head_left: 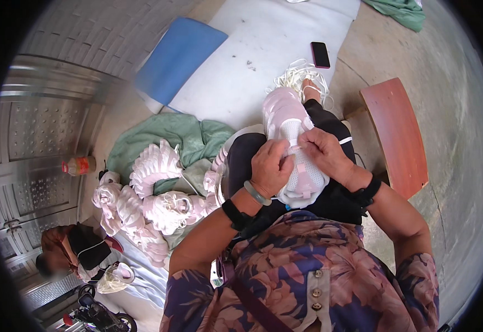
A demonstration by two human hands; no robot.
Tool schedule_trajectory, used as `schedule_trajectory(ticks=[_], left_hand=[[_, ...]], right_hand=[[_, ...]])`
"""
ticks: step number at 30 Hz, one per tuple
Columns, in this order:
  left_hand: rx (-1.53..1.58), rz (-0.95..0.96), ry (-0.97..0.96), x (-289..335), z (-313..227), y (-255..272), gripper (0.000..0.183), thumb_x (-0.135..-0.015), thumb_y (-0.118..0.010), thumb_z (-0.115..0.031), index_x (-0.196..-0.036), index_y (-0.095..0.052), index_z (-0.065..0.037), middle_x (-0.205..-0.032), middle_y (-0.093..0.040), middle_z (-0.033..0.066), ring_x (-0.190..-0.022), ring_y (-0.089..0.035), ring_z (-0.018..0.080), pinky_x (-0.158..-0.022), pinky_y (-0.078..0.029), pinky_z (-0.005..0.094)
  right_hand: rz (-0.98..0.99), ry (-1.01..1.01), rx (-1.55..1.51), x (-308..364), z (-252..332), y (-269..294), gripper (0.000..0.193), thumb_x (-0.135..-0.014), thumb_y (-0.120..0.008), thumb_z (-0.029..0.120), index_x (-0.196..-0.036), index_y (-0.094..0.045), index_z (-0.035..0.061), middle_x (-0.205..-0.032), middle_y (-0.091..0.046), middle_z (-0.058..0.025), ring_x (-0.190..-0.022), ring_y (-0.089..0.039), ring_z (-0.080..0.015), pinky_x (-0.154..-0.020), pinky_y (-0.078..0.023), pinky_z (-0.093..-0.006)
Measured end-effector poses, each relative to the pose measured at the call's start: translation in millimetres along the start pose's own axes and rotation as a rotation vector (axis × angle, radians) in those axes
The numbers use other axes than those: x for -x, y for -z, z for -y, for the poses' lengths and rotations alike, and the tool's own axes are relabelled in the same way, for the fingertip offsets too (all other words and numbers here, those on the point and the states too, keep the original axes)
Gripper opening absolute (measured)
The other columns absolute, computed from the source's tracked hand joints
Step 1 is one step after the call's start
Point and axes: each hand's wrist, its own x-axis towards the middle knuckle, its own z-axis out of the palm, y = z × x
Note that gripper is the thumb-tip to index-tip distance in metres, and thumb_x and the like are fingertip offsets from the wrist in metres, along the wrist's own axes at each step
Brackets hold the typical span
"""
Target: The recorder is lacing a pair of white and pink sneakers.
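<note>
A white and pink mesh shoe upper (303, 174) lies across my lap, at the near end of a pale pink row of nested uppers (282, 108) on my thighs. My left hand (271, 166) is curled at its left edge, thumb and fingers pressed together. Across from it, my right hand (325, 154) pinches close to the upper's middle strip. What sits between the fingertips of either hand is too small to make out. Past the uppers, a tangle of white laces (299, 74) rests beside my bare foot (311, 91).
More bundles of pink and white uppers (156, 166) lie on green cloth (142, 135) at left. Behind are a blue mat (183, 55) and a phone (320, 55) on a white sheet. A wooden bench (396, 135) stands right. Another person (75, 249) sits at lower left.
</note>
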Motion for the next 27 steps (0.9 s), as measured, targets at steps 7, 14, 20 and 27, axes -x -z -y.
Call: schedule_trajectory(ticks=[7,14,20,27], left_hand=[[-0.085,-0.107,-0.2,-5,2,-4,0.011,-0.076,-0.064,-0.004,-0.086,-0.058,-0.003,-0.073,-0.055,0.011,-0.06,-0.055,0.0278,-0.053,-0.044,0.034],[-0.075,-0.06,-0.134,-5,0,-4,0.007,-0.077,-0.062,-0.003,-0.079,-0.056,-0.003,-0.069,-0.053,0.0118,-0.062,-0.054,0.0304,-0.055,-0.044,0.0369],[-0.114,-0.031,-0.104,-8,0,-8,0.007,-0.08,-0.057,-0.006,-0.079,-0.051,-0.003,-0.071,-0.052,0.0137,-0.066,-0.053,0.0343,-0.059,-0.043,0.0404],[0.103,-0.167,0.262,17,53,31,0.007,-0.087,-0.054,-0.01,-0.082,-0.052,-0.005,-0.07,-0.054,0.0052,-0.06,-0.054,0.0175,-0.055,-0.044,0.0298]], right_hand=[[-0.034,0.124,0.143,0,-6,-9,0.007,-0.074,-0.054,-0.001,-0.078,-0.055,0.0044,-0.076,-0.057,-0.0145,-0.074,-0.057,-0.0348,-0.065,-0.043,-0.0427],[0.034,0.145,0.24,-1,-5,-12,0.006,-0.074,-0.055,0.002,-0.078,-0.056,0.0069,-0.076,-0.058,-0.0115,-0.074,-0.057,-0.0333,-0.066,-0.041,-0.0426],[0.055,0.205,0.336,-2,-7,-4,0.005,-0.074,-0.057,0.006,-0.079,-0.056,0.0065,-0.073,-0.058,-0.0138,-0.072,-0.058,-0.0344,-0.063,-0.044,-0.041],[0.288,-0.109,0.295,9,15,50,0.038,-0.073,-0.066,0.028,-0.1,-0.058,0.003,-0.067,-0.058,-0.0166,-0.065,-0.06,-0.0318,-0.066,-0.046,-0.037]])
